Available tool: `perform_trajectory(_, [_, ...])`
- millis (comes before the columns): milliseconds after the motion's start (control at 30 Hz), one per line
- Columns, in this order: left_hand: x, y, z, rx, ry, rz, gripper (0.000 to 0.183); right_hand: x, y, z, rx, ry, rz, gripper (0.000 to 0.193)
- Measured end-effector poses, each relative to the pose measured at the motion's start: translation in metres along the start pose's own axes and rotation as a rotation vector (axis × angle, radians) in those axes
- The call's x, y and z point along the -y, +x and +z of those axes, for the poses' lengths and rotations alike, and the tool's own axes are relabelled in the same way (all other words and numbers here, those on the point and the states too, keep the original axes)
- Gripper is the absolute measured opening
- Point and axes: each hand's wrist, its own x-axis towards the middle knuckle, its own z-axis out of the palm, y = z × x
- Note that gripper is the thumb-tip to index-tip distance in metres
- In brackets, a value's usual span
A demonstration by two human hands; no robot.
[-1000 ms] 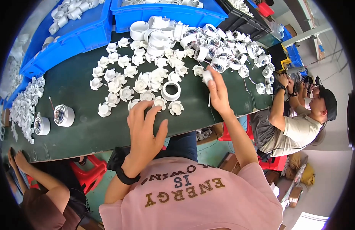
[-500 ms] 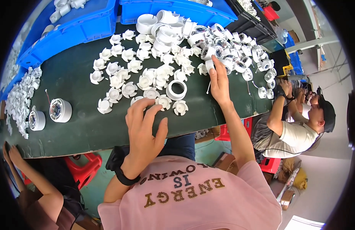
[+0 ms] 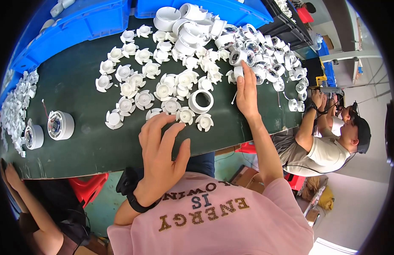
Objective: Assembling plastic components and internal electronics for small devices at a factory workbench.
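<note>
A: What is the right hand (image 3: 248, 93) touching?

B: A white drum (image 3: 238, 72), beside the heap (image 3: 257, 55) that runs toward the table's (image 3: 78, 95) right end; the fingers are nearly straight, set against its side, perhaps to steady it; whether they grip it, I can't tell.

A: And the left hand (image 3: 160, 146)?

B: Fingers loosely curled, thumb well apart, nothing seen in them; the tips hang just beside the fans (image 3: 185, 115), over the near edge.

A: Why such a layout?

B: Fans lie loose mid-table, probably for easy picking; bins (image 3: 90, 25) line the far edge, likely to save working room; two lone drums (image 3: 61, 126) sit near the left end, maybe kept separate.
</note>
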Motion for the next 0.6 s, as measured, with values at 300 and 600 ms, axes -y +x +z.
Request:
perform_trajectory(300, [0.002, 0.006, 0.001, 0.049, 0.003, -0.061, 0.033, 0.002, 0.002, 0.004, 0.013, -0.063, -0.002, 0.041])
perform_trajectory(600, [-0.023, 0.017, 0.006, 0.052, 0.049, 0.07, 0.042, 0.003, 0.011, -0.008, 0.036, -0.166, -0.113, 0.044])
